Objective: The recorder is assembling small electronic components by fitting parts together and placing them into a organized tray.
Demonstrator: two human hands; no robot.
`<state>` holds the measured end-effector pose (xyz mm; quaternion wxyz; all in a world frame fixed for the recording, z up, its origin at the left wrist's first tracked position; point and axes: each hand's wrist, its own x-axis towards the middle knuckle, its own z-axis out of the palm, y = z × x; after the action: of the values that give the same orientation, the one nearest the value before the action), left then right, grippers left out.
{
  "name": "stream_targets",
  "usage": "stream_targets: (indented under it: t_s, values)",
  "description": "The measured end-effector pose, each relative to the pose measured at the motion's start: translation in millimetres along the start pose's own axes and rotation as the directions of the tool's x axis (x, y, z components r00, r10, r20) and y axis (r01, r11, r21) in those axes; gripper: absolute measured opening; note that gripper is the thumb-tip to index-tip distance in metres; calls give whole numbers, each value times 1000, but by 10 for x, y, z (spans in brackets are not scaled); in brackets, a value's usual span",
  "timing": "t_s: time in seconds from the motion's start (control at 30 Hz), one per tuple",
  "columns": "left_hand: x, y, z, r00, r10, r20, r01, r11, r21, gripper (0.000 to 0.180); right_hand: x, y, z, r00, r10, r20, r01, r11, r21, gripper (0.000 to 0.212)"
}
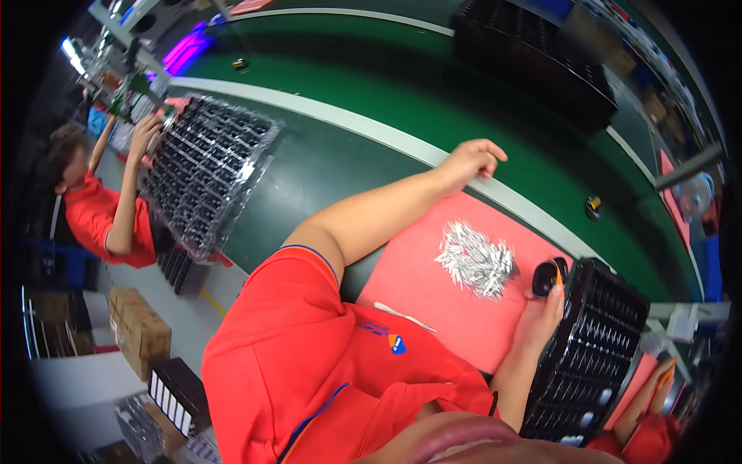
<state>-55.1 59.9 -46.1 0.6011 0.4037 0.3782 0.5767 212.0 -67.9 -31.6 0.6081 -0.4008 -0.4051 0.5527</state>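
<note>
Around pink mat (406,267): right hand (542,311) gripping glossy, rounded black part (544,278); left hand (467,164) half-open; silvery slivers (475,261)

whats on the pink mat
On the mat: a pile of silvery pieces and, at its near edge, a slim white item. Anything under the right hand or shirt is hidden.

Blue lettering (373,329) on the red shirt (267,348) is too small to read
</note>
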Motion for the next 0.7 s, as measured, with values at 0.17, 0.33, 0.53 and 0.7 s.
stream_targets:
  t_s: [0.17,0.33,0.53,0.7]
  values:
    - [42,-19,-17,1000,5,-3,-5,1000,-22,21,41,-2,18,1000,16,4,-16,1000,-23,36]
    - [62,-22,-55,1000,18,10,-18,999,-37,21,50,16,28,1000,27,-14,-27,999,-33,36]
    - [55,-39,-41,999,20,36,-20,1000,-23,21,35,37,-10,1000,15,4,-15,1000,-11,36]
    - [53,-48,-60,1000,21,23,-21,1000,-13,21,30,45,-3,1000,23,-9,-23,1000,-18,37]
